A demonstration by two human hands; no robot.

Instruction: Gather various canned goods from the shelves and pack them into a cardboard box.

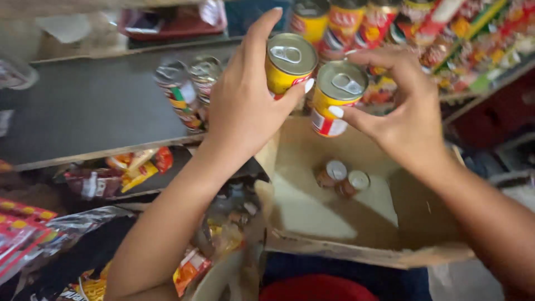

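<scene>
Left hand (pixel 245 106) and right hand (pixel 404 108) each grip a yellow can (pixel 287 64) (second can (pixel 334 97)) above a cardboard box (pixel 334 234); firm, upright holds suit best.

The two held cans (pixel 312 78) are metal, with dull silvery pull-tab lids and glossy printed yellow labels. The open box (pixel 334 223) at lower centre is matt brown cardboard, creased. The shelf (pixel 89 106) at upper left looks dark, smooth, matt. The snack packets (pixel 128 170) beneath are shiny plastic.
</scene>
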